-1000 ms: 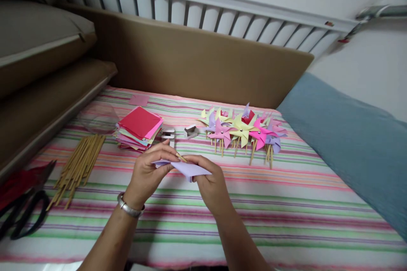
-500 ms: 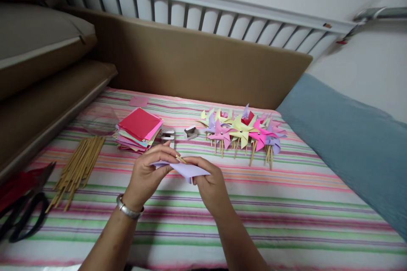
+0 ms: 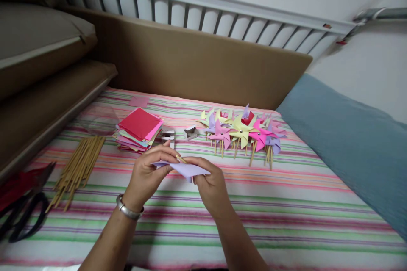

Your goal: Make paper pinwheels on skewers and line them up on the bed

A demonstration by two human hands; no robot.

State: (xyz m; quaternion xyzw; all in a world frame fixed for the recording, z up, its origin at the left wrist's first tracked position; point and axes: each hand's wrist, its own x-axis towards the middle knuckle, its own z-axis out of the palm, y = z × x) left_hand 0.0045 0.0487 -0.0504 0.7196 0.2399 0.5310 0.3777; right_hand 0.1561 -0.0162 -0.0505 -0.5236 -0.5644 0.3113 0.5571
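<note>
**Lilac paper and stick, hands almost motionless**

Change over the last second: next to none. Both my hands sit in the same spot at centre frame, a shade lower than before, with the same grip. I read that as fine, fiddly work at the fingertips rather than any big move.

My left hand (image 3: 146, 174), metal bracelet (image 3: 129, 209) at the wrist, has its fingers pinched together on the left corner of the lilac paper (image 3: 187, 169). My right hand (image 3: 212, 186) grips the paper's right side from below, fingers closed on it. The tip of a thin wooden stick (image 3: 181, 159) pokes up between the two thumbs, touching the paper; how it is fixed I cannot tell. The paper is held in the air above the bed, lower centre of the frame.

Materials:
- Paper: thin, matte, crisply folded, pointed flaps.
- Stick: pale, slim, straight.
- Striped bedsheet (image 3: 286, 211): soft cloth, pink, green and white bands.
- Stack of paper squares (image 3: 140, 129), left of centre: red on top, mixed pastels beneath.
- Bundle of sticks (image 3: 78, 169), far left, loose.
- Finished pinwheels (image 3: 243, 133), centre right: pink, yellow, lilac, each with a small metal pin.
- Black-handled scissors (image 3: 22, 216), lower left edge.
</note>
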